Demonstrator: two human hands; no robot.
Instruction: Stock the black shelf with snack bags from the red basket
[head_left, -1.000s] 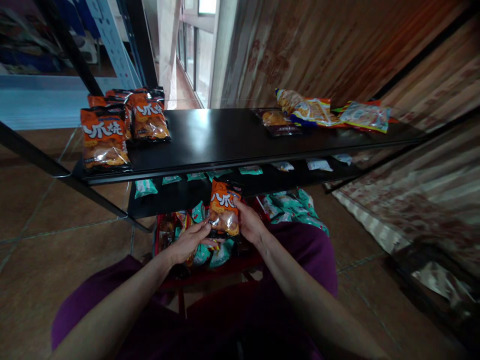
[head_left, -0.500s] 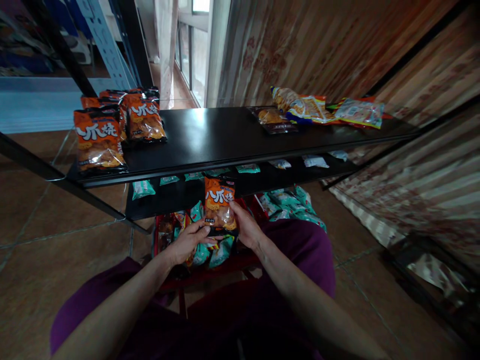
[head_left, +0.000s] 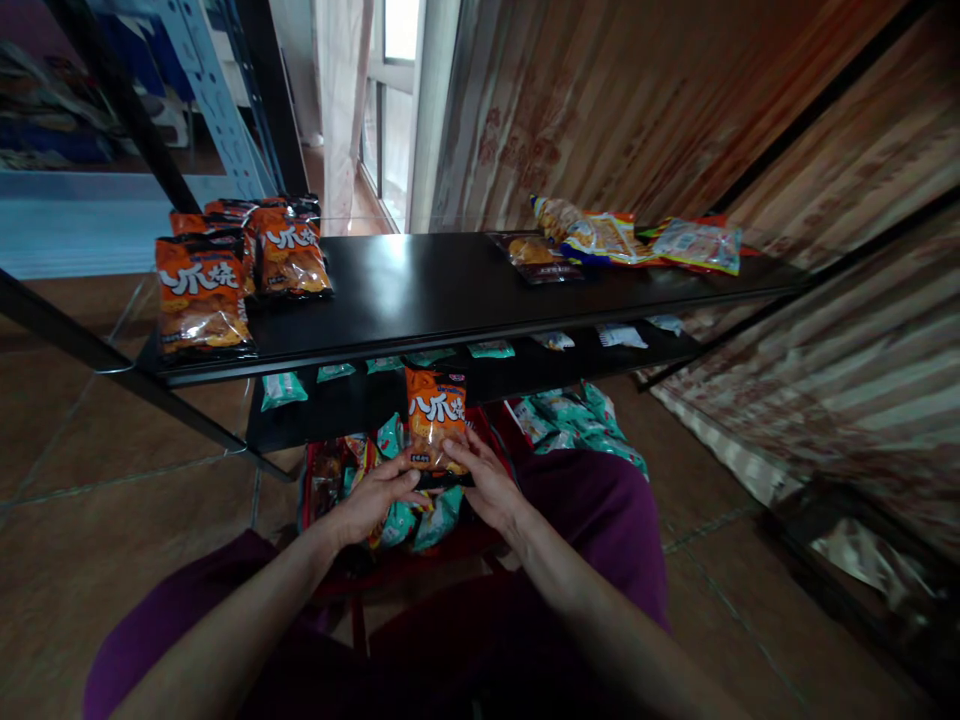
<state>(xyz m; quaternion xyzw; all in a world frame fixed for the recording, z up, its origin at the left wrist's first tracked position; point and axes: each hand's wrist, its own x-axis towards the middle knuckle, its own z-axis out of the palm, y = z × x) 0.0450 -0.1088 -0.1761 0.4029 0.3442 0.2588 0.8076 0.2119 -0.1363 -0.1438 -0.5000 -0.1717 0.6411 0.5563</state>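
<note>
Pinching one orange snack packet (head_left: 433,415) from both sides, the person's left hand (head_left: 377,494) and right hand (head_left: 487,482) are closed together on its lower part, just beyond the purple trousers (head_left: 600,525). From where I stand, the left thumb sits by its lower left corner and the right thumb lies across its front, low on the right. Most of the packet rises above the grip, its printed face turned toward the wearer. Below the grip is a red container (head_left: 463,546), with green packets (head_left: 439,522) showing under the hands. Another green pile (head_left: 574,425) lies to the right, past the right hand. Just beyond the held packet runs a black lower shelf (head_left: 345,412), with small green bags (head_left: 283,390) set along it. Farther and higher is the upper shelf (head_left: 420,290); left of the grip it carries similar orange packets (head_left: 202,300), and to the right a brown packet (head_left: 538,258) and a yellow-and-blue packet (head_left: 609,238). Behind it, to the right, hangs a patterned curtain (head_left: 525,130).
</note>
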